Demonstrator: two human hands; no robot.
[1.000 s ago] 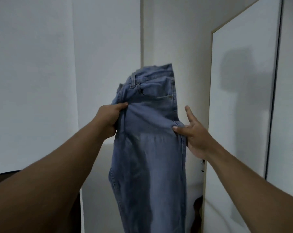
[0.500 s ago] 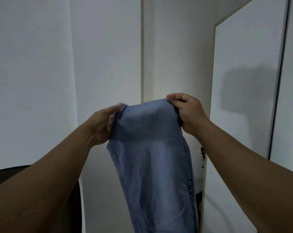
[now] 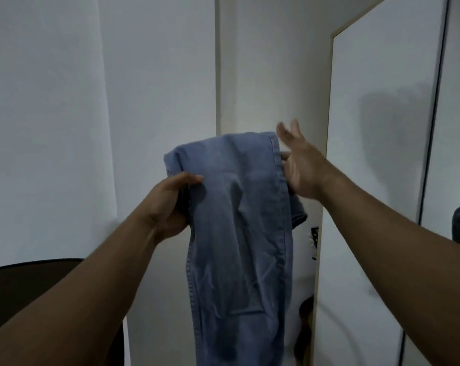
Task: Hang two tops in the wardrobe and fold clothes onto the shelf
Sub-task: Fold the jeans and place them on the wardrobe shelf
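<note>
You have the faded blue denim jeans hanging at the centre of the frame, doubled over at the top fold and trailing off the bottom edge. Your left hand is clenched on the left edge of the cloth, thumb across the front; your right hand is spread flat, fingers splayed, against the right seam and gripping nothing. Denim like this is likely fairly heavy, limp and not slippery, so one pinch will let it sag and twist. Take hold at both corners of the top fold, along the thick side seams.

L hand clenched, thumb on top; R hand open, fingers spread, blurred.
</note>
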